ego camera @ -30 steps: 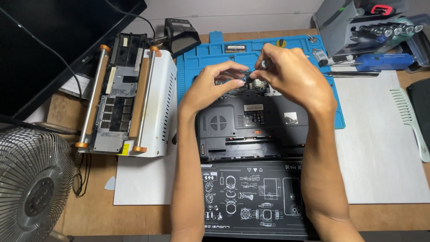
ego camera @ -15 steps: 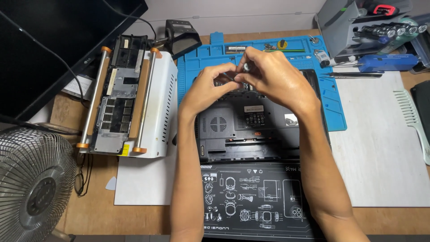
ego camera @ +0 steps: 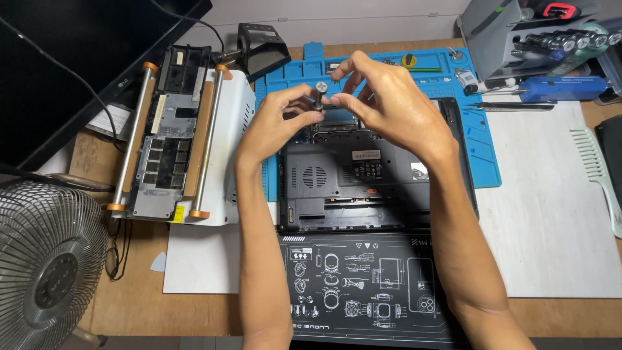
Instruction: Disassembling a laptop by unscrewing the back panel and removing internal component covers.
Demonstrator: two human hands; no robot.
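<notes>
The laptop [ego camera: 363, 175] is lying base-up on the counter [ego camera: 129, 304], partly opened. Above its far edge, both hands are working a small screwdriver [ego camera: 320, 97]: left hand [ego camera: 278, 126] fingers pinching the shaft, right hand [ego camera: 389, 104] fingers touching its cap. Disassembly looks early; most of the base remains closed.

A laptop [ego camera: 363, 175] lay upside down in the middle of the desk [ego camera: 129, 304], its far half on a work mat [ego camera: 483, 152] and its near edge against a printed mat [ego camera: 363, 291]. Above the laptop's far edge the left hand [ego camera: 275, 126] and right hand [ego camera: 389, 107] met around a small screwdriver [ego camera: 320, 94]. Left of the laptop sat a clamped circuit board [ego camera: 168, 139] on a metal box [ego camera: 236, 116]; a monitor [ego camera: 71, 65] stood behind it, and a fan [ego camera: 45, 272] nearer. A tool rack [ego camera: 538, 39] stood far right, with a comb [ego camera: 593, 175] nearer on a sheet [ego camera: 551, 214].
</notes>
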